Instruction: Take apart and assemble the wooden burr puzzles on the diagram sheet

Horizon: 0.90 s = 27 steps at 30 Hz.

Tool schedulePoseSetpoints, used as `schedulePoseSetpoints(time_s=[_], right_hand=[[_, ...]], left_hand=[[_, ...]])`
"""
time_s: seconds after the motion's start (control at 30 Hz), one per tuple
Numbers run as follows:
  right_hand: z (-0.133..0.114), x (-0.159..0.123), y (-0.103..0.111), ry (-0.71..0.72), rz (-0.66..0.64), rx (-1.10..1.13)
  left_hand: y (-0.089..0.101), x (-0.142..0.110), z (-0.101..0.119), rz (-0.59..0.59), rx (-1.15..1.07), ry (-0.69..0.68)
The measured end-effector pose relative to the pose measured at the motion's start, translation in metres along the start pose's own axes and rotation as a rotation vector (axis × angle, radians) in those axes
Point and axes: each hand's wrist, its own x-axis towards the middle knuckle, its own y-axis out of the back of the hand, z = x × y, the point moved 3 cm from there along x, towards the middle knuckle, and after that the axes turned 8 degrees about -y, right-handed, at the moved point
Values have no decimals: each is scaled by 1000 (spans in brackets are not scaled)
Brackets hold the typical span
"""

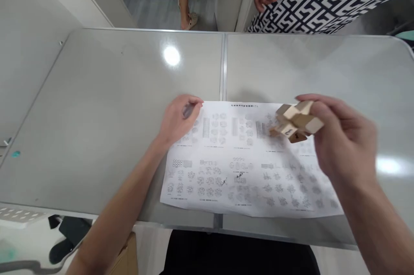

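Gripping the puzzle [299,120] up for a look, right hand [346,141] closed; left hand [179,117], loosely curled, steadies the sheet [207,154].

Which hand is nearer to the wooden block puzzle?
The right hand: it grips the wooden block puzzle. The left hand is well off to its left, at the paper sheet's upper corner.

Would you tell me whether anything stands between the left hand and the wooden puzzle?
Nothing visible stands between the left hand and the wooden puzzle, which the right hand holds; the printed sheet lies below on the table.
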Motion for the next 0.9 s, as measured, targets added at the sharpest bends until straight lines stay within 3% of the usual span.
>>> schedulePoseSetpoints(time_s=[0.03, 0.1, 0.27, 0.53, 0.77, 0.9], right_hand=[[-4, -5, -9, -80, -76, 78], [-15, -12, -20, -110, -118, 88], [-39, -22, -32, 97, -136, 5], [-49, -36, -46, 290, -213, 12], [-40, -44, -58, 305, -251, 1], [-34, -46, -65, 300, -252, -1]], left_hand=[[-1, 0, 1, -12, 11, -8], [-3, 0, 1, -23, 23, -14], [-4, -1, 2, -45, 82, -111], [-7, -5, 14, -57, 86, -289], [-16, -17, 44, -297, -317, -230], [-24, -24, 50, -355, -304, -284]])
